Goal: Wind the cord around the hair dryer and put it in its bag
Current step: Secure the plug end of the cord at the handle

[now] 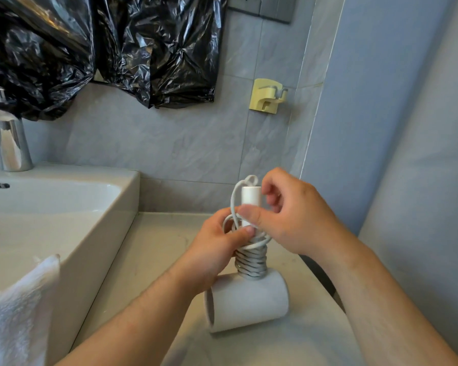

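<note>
White dryer [249, 302] stands at lower centre of the frame, barrel down on the counter [154, 254], handle pointing up. Cord [251, 260] wound in tight grey-white coils around the lower handle, just above the barrel; looser loops higher up, one loop arching over the handle tip at frame centre.

Left hand [212, 249] comes in from lower left, fingers curled closed around the handle and the loose cord turns, thumb pressing on the cord at mid-handle. Right hand [294, 215] comes in from lower right, fingers bent, thumb and forefinger pinched against the upper handle and cord near the tip; other fingers curled, half closed. Exactly which strand the right fingers grip cannot be told, thumb covers it.

Both forearms bare, crossing the lower half of the frame.

Sink [64, 207] at left, touching the counter edge. Chrome tap [11, 143] at far left behind it. White towel [19, 313] at lower left corner, over the sink's front edge. Black plastic sheet [90, 48] hangs across the upper left of the frame on the tiled wall. Yellow wall holder [267, 96] at upper centre-right, above the dryer, well apart from it. Grey plate [265, 6] at top edge, partly cut off.
</note>
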Motion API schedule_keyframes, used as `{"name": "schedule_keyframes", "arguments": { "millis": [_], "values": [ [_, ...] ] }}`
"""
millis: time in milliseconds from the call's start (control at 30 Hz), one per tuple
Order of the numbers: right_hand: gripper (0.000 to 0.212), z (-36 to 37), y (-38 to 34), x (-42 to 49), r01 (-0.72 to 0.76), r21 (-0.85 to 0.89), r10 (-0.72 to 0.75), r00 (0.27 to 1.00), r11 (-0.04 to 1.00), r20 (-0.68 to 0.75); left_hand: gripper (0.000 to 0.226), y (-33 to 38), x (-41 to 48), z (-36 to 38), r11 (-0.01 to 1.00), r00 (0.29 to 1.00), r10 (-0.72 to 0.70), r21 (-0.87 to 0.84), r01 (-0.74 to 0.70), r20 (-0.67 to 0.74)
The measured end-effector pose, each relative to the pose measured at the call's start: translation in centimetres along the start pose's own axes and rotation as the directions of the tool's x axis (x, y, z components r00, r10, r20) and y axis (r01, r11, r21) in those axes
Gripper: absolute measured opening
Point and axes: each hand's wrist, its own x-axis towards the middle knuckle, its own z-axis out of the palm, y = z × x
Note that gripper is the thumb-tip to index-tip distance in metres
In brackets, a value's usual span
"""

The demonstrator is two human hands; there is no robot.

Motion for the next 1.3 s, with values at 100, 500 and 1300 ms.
{"name": "schedule_keyframes", "arguments": {
  "millis": [100, 500, 1300],
  "values": [
    [0.03, 0.7, -0.4, 0.2, -0.064, -0.056, 0.071, 0.99, 0.996, 0.123, 0.032, -0.1, 0.1, -0.3, 0.999, 1.0, 0.019, 0.05, -0.018, -0.019],
    [0.017, 0.2, -0.1, 0.2, -0.101, 0.136, 0.062, 0.963, 0.986, 0.263, 0.051, 0.1, -0.1, -0.1, 0.992, 0.992, 0.113, 0.054, -0.117, 0.059],
    [0.029, 3.9, 5.2, -0.6, -0.31, 0.41, 0.093, 0.879, 0.858, 0.468, 0.059, 0.7, -0.5, -1.8, 0.991, 0.994, -0.097, -0.089, 0.102, 0.055]
  ]
}}
